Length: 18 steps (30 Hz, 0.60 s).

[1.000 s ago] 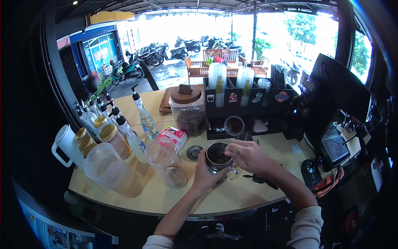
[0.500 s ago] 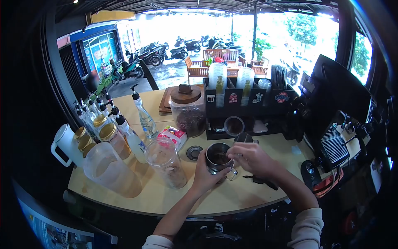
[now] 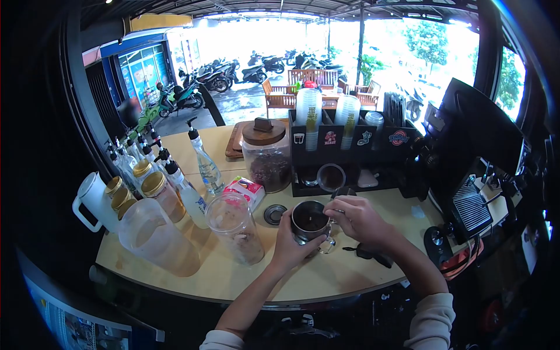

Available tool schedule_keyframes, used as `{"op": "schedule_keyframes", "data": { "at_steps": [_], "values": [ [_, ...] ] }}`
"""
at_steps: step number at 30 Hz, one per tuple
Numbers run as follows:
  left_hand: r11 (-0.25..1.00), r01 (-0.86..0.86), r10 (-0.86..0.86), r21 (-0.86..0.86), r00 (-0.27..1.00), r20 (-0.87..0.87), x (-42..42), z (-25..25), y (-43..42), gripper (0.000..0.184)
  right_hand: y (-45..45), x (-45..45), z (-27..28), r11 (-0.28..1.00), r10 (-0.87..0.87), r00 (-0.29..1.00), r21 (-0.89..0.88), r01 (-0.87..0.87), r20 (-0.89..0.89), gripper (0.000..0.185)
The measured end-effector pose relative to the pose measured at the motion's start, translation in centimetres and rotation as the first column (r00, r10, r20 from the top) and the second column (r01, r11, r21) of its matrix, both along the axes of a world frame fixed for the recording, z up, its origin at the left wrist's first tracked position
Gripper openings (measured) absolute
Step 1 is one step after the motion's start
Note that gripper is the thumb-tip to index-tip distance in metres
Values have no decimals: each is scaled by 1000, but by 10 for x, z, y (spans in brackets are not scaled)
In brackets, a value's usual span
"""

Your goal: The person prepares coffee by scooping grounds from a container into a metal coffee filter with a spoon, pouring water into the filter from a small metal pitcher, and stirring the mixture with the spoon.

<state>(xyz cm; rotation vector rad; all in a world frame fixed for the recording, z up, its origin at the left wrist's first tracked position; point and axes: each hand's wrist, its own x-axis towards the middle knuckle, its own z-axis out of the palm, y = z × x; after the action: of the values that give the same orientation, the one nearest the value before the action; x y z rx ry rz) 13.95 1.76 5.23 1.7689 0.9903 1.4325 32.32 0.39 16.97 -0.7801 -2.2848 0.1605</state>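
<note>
Inside the curled left fingers (image 3: 284, 227), a round silver metal cup (image 3: 306, 234) already holds dark stuff (image 3: 311, 220); by its rim, bent right fingers (image 3: 337, 206) seem not done, pinching what I can't tell

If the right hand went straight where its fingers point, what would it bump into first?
Most likely the rim of the metal cup that the left hand holds. The right hand might pass just above it; the height is hard to judge.
</note>
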Motion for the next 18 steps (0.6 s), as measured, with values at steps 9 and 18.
{"op": "schedule_keyframes", "data": {
  "at_steps": [9,18],
  "values": [
    [1000,1,-1,-7,999,-42,-3,6,-1,86,1,1,-2,999,-29,1000,37,29,11,11],
    [998,-17,27,64,986,-162,-9,24,-15,85,-9,-8,0,996,-8,1000,-94,6,-13,12]
  ]
}}
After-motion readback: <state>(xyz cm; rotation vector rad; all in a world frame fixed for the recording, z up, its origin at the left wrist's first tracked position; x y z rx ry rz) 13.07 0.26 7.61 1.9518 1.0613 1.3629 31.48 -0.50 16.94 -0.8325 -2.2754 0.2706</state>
